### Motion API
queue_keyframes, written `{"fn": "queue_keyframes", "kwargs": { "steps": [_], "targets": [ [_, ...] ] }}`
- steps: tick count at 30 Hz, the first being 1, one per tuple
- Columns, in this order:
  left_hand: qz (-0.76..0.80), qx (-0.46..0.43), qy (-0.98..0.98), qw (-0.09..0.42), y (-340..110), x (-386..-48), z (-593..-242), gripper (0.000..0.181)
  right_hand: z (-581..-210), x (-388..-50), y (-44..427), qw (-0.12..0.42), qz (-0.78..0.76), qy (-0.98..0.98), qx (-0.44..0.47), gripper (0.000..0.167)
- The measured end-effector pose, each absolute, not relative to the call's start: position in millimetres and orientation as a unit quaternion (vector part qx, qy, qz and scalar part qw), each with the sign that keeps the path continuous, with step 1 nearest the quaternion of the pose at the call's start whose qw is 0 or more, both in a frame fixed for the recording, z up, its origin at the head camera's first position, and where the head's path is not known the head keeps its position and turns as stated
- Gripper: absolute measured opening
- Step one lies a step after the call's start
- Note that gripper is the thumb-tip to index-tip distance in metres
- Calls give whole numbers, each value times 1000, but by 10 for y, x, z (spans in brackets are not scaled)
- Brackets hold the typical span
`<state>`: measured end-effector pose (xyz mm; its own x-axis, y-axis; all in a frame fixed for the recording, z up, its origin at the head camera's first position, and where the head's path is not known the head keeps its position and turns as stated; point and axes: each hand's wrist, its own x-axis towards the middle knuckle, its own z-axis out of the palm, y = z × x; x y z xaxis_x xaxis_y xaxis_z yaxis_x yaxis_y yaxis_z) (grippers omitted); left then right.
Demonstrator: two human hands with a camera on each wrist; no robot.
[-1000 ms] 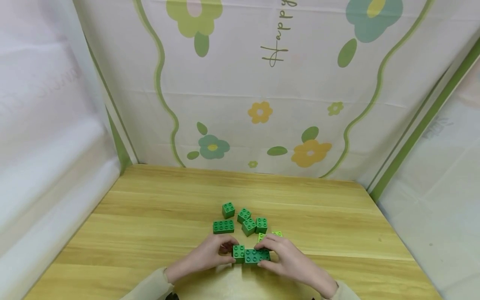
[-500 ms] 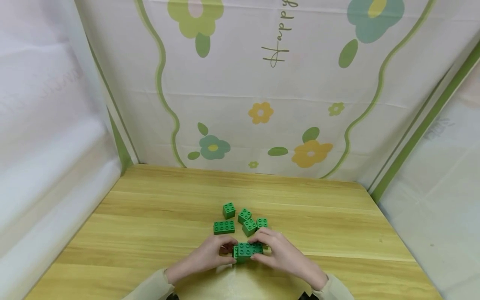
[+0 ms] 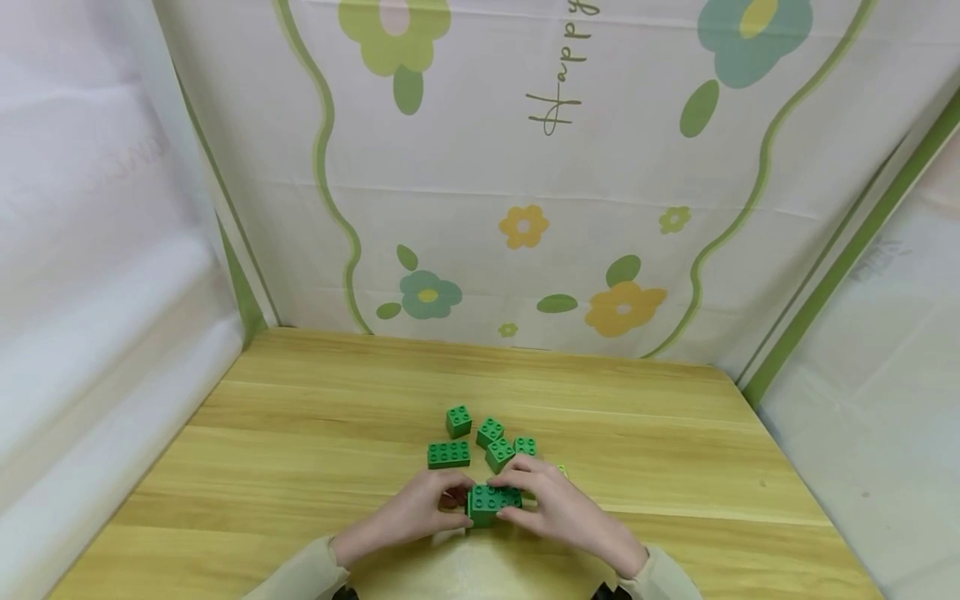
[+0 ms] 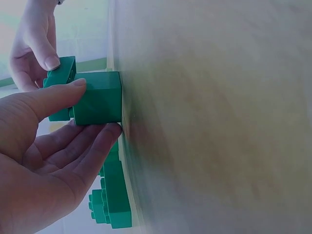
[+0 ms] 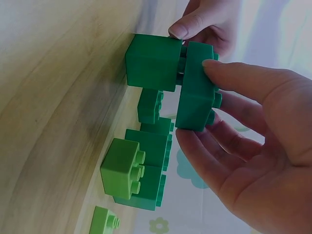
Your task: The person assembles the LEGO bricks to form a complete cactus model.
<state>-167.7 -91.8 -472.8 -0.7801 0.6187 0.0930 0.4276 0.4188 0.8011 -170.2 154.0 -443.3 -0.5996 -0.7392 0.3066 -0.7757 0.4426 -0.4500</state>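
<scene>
In the head view my left hand holds a square green brick steady on the table, thumb on one side and fingers on the other. My right hand pinches a longer green brick by its sides, above the square one. The right wrist view has this long brick overlapping the studs of the square brick; a narrow gap with studs shows between them. Its other end juts out toward my right hand, unsupported.
Several loose green bricks lie just behind the hands, among them a long one and a square one. Light green bricks stand near the right hand, mostly hidden in the head view. A floral cloth hangs behind the wooden table.
My right hand has lifted the long brick from the square brick's right side and carried it left, over the top of that brick. The left hand stays in place.
</scene>
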Motion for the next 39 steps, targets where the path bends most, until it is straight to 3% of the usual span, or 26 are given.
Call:
{"fn": "queue_keyframes", "kwargs": {
  "steps": [23,39],
  "targets": [
    [434,311,839,108,-916,-1666,-4735,36,-4399,-1752,1455,-11,260,-861,437,35],
    [416,316,848,91,-906,-1653,-4711,37,-4362,-1757,1457,-12,236,-860,452,36]
  ]
}}
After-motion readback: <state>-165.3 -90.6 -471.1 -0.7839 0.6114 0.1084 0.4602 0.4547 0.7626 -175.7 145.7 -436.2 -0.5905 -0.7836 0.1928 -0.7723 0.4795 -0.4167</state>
